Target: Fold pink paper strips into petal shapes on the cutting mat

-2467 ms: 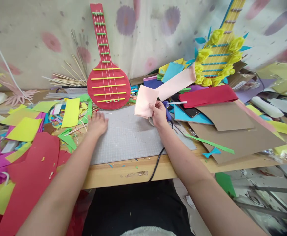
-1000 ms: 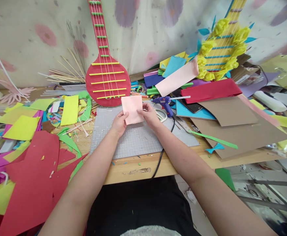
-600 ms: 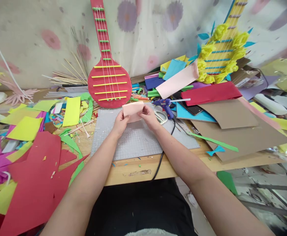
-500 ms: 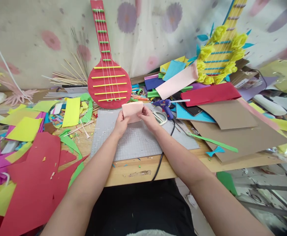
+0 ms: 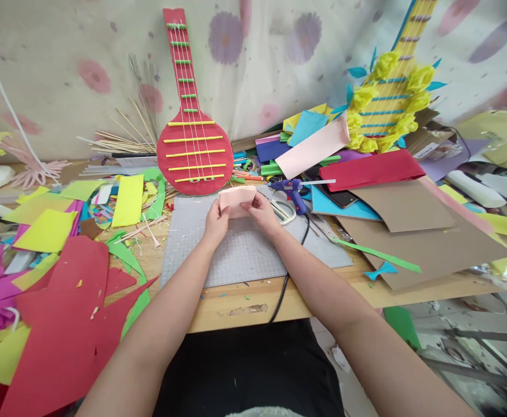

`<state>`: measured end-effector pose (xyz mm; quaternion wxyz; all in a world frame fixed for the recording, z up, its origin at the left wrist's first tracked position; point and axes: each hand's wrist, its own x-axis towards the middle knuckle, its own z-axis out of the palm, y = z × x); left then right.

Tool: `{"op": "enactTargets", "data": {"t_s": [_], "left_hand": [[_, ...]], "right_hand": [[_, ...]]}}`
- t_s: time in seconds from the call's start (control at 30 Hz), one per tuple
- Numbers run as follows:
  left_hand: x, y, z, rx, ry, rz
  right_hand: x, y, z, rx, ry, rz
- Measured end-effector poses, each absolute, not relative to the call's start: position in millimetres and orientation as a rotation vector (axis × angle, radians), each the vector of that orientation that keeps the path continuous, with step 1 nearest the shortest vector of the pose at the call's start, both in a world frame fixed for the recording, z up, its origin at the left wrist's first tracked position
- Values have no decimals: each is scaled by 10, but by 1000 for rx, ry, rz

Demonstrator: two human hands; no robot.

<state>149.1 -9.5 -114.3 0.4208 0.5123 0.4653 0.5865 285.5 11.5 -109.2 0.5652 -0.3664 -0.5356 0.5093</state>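
A small folded piece of pale pink paper point(image 5: 236, 201) is held between my two hands, just above the grey cutting mat point(image 5: 236, 260). My left hand point(image 5: 216, 220) is closed on its left edge, thumb in front. At the right edge, my right hand point(image 5: 259, 213) pinches it with thumb and fingers. White-handled scissors point(image 5: 284, 213) lie right beside my right hand. Just beyond them rests a purple glue gun point(image 5: 294, 194) with a white glue stick in its back. The red paper guitar point(image 5: 194, 152) with yellow strips leans upright behind my hands.
Red paper scraps point(image 5: 62, 318) and yellow paper point(image 5: 47, 230) pile up on the left. Brown cardboard point(image 5: 427, 249), a folded red sheet point(image 5: 372, 168) and a phone point(image 5: 342, 198) lie on the right. A yellow flowered guitar point(image 5: 383, 104) stands behind. The glue gun's black cord point(image 5: 284, 295) crosses the table's front edge.
The pink paper's layers now show slightly fanned at the top, and it sits flatter. My right thumb has shifted a little leftward over it. The view has tilted up slightly.
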Motion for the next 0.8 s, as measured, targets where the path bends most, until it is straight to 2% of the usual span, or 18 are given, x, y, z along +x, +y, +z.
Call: {"op": "enactTargets", "data": {"t_s": [0.37, 0.8], "left_hand": [[1476, -84, -1168, 1290, 1207, 1519], [1478, -126, -1094, 1200, 1062, 1578]], "right_hand": [[2812, 106, -1194, -1036, -1444, 934], [2806, 127, -1201, -996, -1409, 996]]}}
